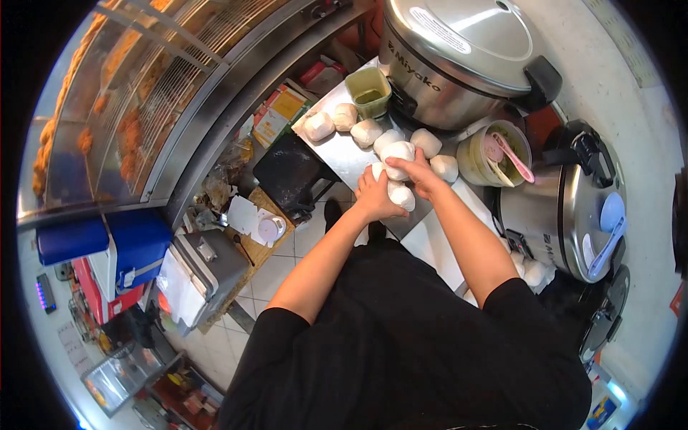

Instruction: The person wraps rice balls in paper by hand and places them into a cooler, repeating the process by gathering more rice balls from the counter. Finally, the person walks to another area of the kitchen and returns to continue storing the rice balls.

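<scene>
- At 10 o'clock from the hands, pale wrapped bundles [319, 126] start a loose line along the metal surface [342, 156]; at 11 o'clock, beyond them, stands a green container [370, 110].
- The left hand [373, 195] is half curled, fingers pointing up toward 12 o'clock, thumb low, around a lower bundle [400, 196]. White also shows by its fingertips; whether that is a separate bundle cannot be told.
- The right hand [423, 178] is curved around an upper bundle [398, 159], thumb across it. This bundle is directly at 12 o'clock from the lower one and seems to touch it.
- The step in hand looks like gripping and positioning bundles together; any shift from here calls for light, even pressure from both hands, so that neither bundle slips or knocks its neighbours.
- Just beside the right hand, two more bundles sit at 1 and 3 o'clock.
- Farther right, near 3 o'clock, a tub [469, 161] holds a pink spoon [517, 161]; a large steel cooker [459, 61] stands at 1 o'clock.
</scene>
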Tool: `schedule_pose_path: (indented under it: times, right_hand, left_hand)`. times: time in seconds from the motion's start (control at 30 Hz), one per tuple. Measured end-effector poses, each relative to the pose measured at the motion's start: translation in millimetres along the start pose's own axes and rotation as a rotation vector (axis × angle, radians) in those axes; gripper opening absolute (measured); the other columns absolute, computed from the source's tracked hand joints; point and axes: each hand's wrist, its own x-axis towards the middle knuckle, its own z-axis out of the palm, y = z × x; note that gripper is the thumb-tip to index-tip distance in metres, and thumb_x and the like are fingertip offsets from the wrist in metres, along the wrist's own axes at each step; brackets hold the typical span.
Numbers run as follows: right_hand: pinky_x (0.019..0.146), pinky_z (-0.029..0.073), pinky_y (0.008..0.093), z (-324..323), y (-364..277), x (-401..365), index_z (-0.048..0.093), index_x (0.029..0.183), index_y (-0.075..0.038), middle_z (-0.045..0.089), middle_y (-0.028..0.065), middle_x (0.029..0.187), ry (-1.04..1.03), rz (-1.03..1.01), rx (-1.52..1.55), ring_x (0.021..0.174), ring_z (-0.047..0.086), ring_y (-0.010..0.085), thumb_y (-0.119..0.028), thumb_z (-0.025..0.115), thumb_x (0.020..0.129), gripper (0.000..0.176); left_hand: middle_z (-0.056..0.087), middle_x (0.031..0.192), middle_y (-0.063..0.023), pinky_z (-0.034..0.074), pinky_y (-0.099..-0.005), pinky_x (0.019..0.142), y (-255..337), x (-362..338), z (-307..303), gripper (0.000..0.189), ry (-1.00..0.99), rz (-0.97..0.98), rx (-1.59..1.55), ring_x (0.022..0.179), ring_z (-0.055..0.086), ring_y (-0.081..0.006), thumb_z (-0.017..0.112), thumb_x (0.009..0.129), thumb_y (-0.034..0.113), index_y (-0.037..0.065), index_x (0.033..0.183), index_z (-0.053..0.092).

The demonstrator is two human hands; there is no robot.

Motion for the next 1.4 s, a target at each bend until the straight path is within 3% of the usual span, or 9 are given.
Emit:
schedule_pose_path:
  times: [0.23, 0.37, 0.5, 0.63, 0.7, 0.8, 0.9, 1.13, 1.4]
  right_hand:
    - [0.098, 0.051, 0.0514, -15, 13, -7, 0.03, 0.148, -0.018, 0.05, 0.0109, 0.139, -0.116, -0.001, 0.432, 0.126, 0.054, 0.0297, -0.028, 0.081, 0.084, 0.083]
    - [0.103, 0.05, 0.0506, -38, 34, -1, 0.048, 0.14, -0.014, 0.058, 0.0096, 0.132, -0.271, 0.022, 0.641, 0.124, 0.056, 0.0288, -0.028, 0.078, 0.086, 0.062]
    - [0.107, 0.047, 0.0535, -41, 10, -64, 0.044, 0.146, -0.009, 0.056, 0.0115, 0.137, -0.381, 0.02, 0.645, 0.13, 0.054, 0.0316, -0.033, 0.08, 0.082, 0.077]
    - [0.099, 0.051, 0.0534, -12, -32, -130, 0.048, 0.142, -0.009, 0.059, 0.0125, 0.131, -0.707, 0.004, 0.32, 0.118, 0.06, 0.0337, -0.044, 0.085, 0.069, 0.089]
    - [0.098, 0.049, 0.051, 35, -45, -142, 0.05, 0.139, -0.007, 0.058, 0.0133, 0.13, -1.018, 0.017, 0.144, 0.116, 0.06, 0.0335, -0.049, 0.086, 0.066, 0.092]
    - [0.102, 0.043, 0.0451, 133, -50, -160, 0.05, 0.134, -0.003, 0.055, 0.0158, 0.13, -1.77, -0.026, -0.162, 0.116, 0.055, 0.0324, -0.058, 0.088, 0.063, 0.098]
    - [0.113, 0.033, 0.0427, 197, -29, -169, 0.035, 0.143, -0.001, 0.048, 0.0156, 0.139, -1.967, 0.208, -0.472, 0.129, 0.048, 0.028, -0.047, 0.097, 0.057, 0.115]
    - [0.082, 0.055, 0.0582, 349, 115, -211, 0.046, 0.138, -0.006, 0.06, 0.0176, 0.117, -1.623, 0.568, -0.027, 0.1, 0.064, 0.0377, -0.056, 0.091, 0.059, 0.103]
    - [0.097, 0.049, 0.0593, 652, 80, -288, 0.047, 0.141, -0.016, 0.052, 0.0131, 0.133, -1.721, -0.08, 0.317, 0.12, 0.055, 0.0406, -0.076, 0.069, 0.077, 0.09]
  left_hand:
    - [0.022, 0.148, -0.0355, 0.033, -0.0572, 0.115, -18, -1, 12, 0.113, 0.054, 0.145, -0.184, 0.135, 0.028, -0.0589, 0.095, 0.052, 0.043, 0.009, 0.143, 0.038]
    - [0.037, 0.143, -0.0249, 0.037, -0.0463, 0.114, -42, -9, 8, 0.103, -0.069, 0.106, -0.585, 0.135, 0.039, -0.0377, 0.094, 0.06, 0.04, 0.007, 0.142, 0.04]
    - [0.052, 0.13, -0.0064, 0.041, -0.0362, 0.108, -66, -71, -24, 0.096, -0.472, 0.086, -1.531, 0.125, 0.05, -0.0204, 0.095, 0.066, 0.028, 0.008, 0.14, 0.039]
    - [0.049, 0.135, -0.0106, 0.039, -0.0402, 0.108, -91, -186, -109, 0.094, -0.65, 0.455, -1.24, 0.13, 0.045, -0.0259, 0.098, 0.061, 0.031, 0.009, 0.133, 0.041]
    - [0.042, 0.141, -0.0167, 0.034, -0.0455, 0.112, -110, -245, -137, 0.096, -0.336, 0.86, -0.809, 0.135, 0.039, -0.0345, 0.098, 0.059, 0.036, 0.009, 0.134, 0.044]
    - [0.027, 0.152, -0.0224, 0.025, -0.0469, 0.118, -130, -339, -141, 0.11, -0.425, 0.824, -0.854, 0.143, 0.027, -0.0403, 0.098, 0.059, 0.043, 0.009, 0.146, 0.04]
    - [0.03, 0.151, -0.0183, 0.023, -0.045, 0.119, -168, -420, -122, 0.113, -0.249, 0.801, -0.932, 0.144, 0.026, -0.0351, 0.097, 0.06, 0.044, 0.008, 0.148, 0.037]
    - [0.021, 0.157, -0.0185, 0.027, -0.0446, 0.116, -255, -653, -29, 0.113, 0.258, 0.466, -1.283, 0.145, 0.028, -0.0346, 0.096, 0.059, 0.053, 0.01, 0.147, 0.04]
    - [0.026, 0.156, -0.0191, 0.033, -0.0485, 0.114, -284, -794, 41, 0.112, 0.967, 0.255, -1.668, 0.144, 0.032, -0.0366, 0.094, 0.058, 0.059, 0.01, 0.144, 0.041]
